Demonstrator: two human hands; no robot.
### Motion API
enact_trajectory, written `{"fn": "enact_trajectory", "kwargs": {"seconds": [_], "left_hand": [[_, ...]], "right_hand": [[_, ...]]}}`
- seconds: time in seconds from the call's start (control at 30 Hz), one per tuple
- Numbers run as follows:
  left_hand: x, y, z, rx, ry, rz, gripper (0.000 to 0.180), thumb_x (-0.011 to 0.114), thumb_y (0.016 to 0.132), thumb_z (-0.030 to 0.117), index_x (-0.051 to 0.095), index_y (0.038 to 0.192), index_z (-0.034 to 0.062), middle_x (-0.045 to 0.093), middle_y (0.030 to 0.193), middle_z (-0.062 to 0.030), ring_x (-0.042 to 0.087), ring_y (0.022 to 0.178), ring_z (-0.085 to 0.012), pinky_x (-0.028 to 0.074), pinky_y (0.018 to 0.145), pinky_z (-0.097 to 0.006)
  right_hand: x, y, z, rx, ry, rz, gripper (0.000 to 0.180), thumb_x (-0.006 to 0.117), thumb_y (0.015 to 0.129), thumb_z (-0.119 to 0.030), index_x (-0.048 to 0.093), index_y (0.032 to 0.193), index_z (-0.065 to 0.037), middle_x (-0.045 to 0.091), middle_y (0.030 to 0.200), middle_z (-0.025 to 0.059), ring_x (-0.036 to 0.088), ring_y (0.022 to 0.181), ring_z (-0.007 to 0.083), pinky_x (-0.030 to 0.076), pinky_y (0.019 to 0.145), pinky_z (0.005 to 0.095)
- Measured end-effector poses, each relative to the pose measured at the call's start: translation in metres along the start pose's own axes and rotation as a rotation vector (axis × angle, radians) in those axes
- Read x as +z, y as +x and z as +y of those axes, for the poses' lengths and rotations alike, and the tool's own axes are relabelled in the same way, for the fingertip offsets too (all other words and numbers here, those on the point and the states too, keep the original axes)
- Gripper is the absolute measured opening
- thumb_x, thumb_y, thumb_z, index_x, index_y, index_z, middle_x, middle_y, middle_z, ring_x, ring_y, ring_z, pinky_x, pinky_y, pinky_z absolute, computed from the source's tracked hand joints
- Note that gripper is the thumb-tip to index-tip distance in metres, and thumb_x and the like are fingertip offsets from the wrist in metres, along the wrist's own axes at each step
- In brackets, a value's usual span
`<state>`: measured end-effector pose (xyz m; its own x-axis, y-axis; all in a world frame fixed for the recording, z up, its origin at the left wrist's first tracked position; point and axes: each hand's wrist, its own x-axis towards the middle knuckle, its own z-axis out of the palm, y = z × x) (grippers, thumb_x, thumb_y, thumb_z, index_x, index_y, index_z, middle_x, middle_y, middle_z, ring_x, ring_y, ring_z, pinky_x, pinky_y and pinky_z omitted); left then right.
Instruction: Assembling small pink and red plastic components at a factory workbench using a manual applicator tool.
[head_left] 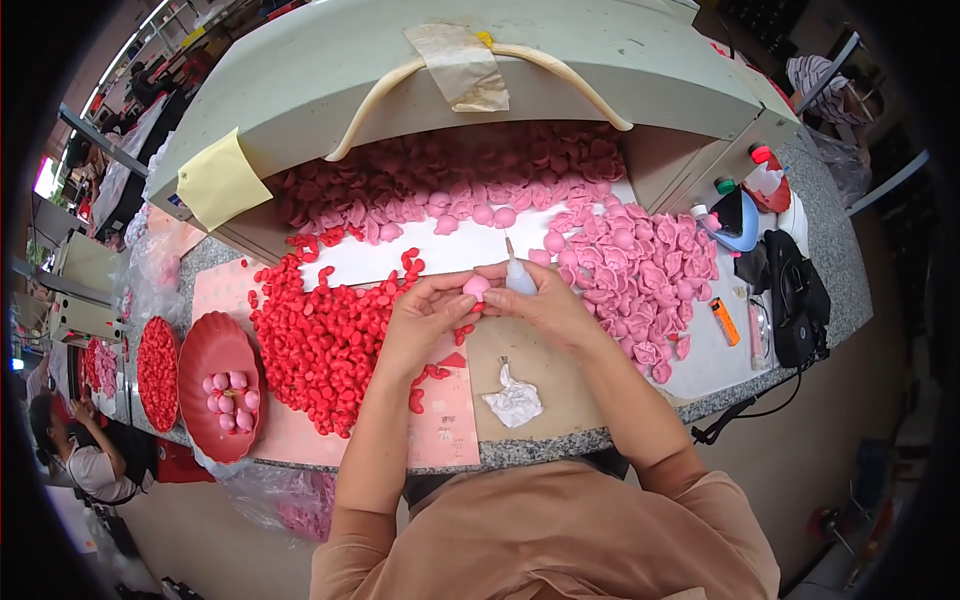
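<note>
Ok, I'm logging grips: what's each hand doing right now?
Left hand: closed, fingers holding a pink ball.
Right hand: closed, holding a nozzle-tipped bottle.

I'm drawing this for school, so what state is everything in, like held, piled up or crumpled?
Left grip: closed on pink ball
Right grip: closed around pale bottle
Red pieces: heaped loose
Pink petal pieces: heaped loose
Scalloped tray: partly filled
White tissue: crumpled
Orange object: lying down
Yellow paper: hanging from hood
</note>
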<state>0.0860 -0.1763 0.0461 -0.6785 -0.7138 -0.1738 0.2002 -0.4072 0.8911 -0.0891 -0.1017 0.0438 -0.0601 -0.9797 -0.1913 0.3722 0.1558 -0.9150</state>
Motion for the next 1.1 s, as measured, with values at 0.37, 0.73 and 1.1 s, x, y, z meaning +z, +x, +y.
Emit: {"fn": "enact_trajectory", "kwargs": {"seconds": [0.37, 0.73, 1.1], "left_hand": [[-0.002, -0.002, 0.001, -0.006, 0.014, -0.013, 0.027, 0.062, 0.085, -0.001, 0.057, 0.111, 0.0000, 0.063, 0.105, -0.0088, 0.061, 0.095, -0.0145, 0.052, 0.082, -0.027], [-0.004, -0.002, 0.001, 0.034, 0.095, 0.002, 0.030, 0.063, 0.083, 0.000, 0.058, 0.112, 0.0028, 0.062, 0.107, -0.0072, 0.061, 0.095, -0.0152, 0.053, 0.082, -0.030], [0.012, 0.000, 0.001, 0.204, 0.049, -0.058, 0.039, 0.058, 0.084, -0.007, 0.047, 0.120, 0.0012, 0.055, 0.116, -0.0094, 0.054, 0.109, -0.0170, 0.046, 0.093, -0.029]], "right_hand": [[0.003, -0.004, -0.006, 0.007, 0.003, -0.011, 0.036, 0.066, 0.084, -0.008, 0.056, 0.116, 0.002, 0.062, 0.107, 0.0099, 0.061, 0.095, 0.0147, 0.051, 0.084, 0.0280], [0.004, -0.004, -0.006, -0.031, -0.015, -0.006, 0.036, 0.066, 0.082, -0.003, 0.056, 0.117, 0.002, 0.062, 0.108, 0.0103, 0.061, 0.097, 0.0160, 0.049, 0.088, 0.0288], [0.004, -0.002, 0.002, -0.424, -0.483, 0.088, 0.037, 0.067, 0.081, -0.006, 0.058, 0.117, -0.002, 0.057, 0.109, 0.0040, 0.054, 0.103, 0.0140, 0.044, 0.089, 0.0273]]}}
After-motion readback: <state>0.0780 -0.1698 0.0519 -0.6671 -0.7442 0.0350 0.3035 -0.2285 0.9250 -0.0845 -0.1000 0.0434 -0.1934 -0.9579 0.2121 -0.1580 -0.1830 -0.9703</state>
